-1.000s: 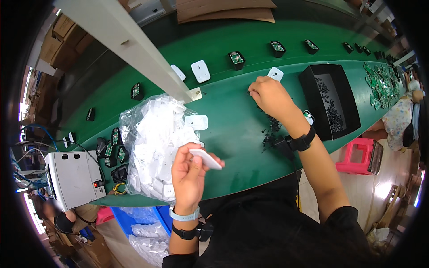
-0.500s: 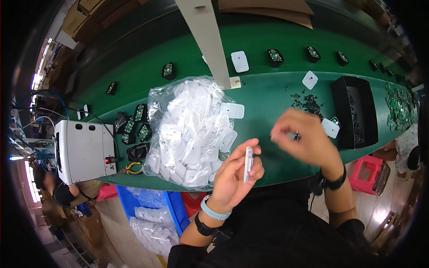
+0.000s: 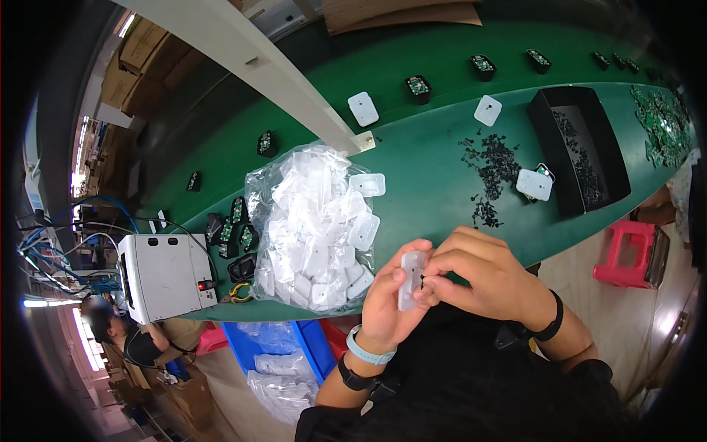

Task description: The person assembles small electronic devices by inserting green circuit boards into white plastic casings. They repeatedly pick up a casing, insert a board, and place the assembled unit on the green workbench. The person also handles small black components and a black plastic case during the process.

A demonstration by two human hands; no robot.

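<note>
In my left hand [image 3: 381, 313] is a white plastic cover plate [image 3: 412, 262], held up on edge between thumb and fingers just beyond the table's near edge. Thumb and finger of my right hand [image 3: 486, 276] pinch a tiny black part [image 3: 422, 283] against the plate's face; its exact kind is too small to tell. Beyond my right hand lies a loose scatter of similar small black parts [image 3: 497, 166]. Left of my hands, a clear plastic bag [image 3: 258, 184] is filled with many more white cover plates [image 3: 364, 231].
A black open box [image 3: 551, 147] with small black parts stands right, beside a white cover [image 3: 535, 185] on a circuit board. Green boards [image 3: 659, 129] lie farther right. Black housings [image 3: 417, 89] line the far belt. A metal post [image 3: 294, 88] crosses the back; a white machine [image 3: 166, 276] sits left.
My right hand has come left and nearer from beside the loose black parts, and now meets the cover plate in my left hand. The plate's face has turned more into sight. The whole view has shifted.
</note>
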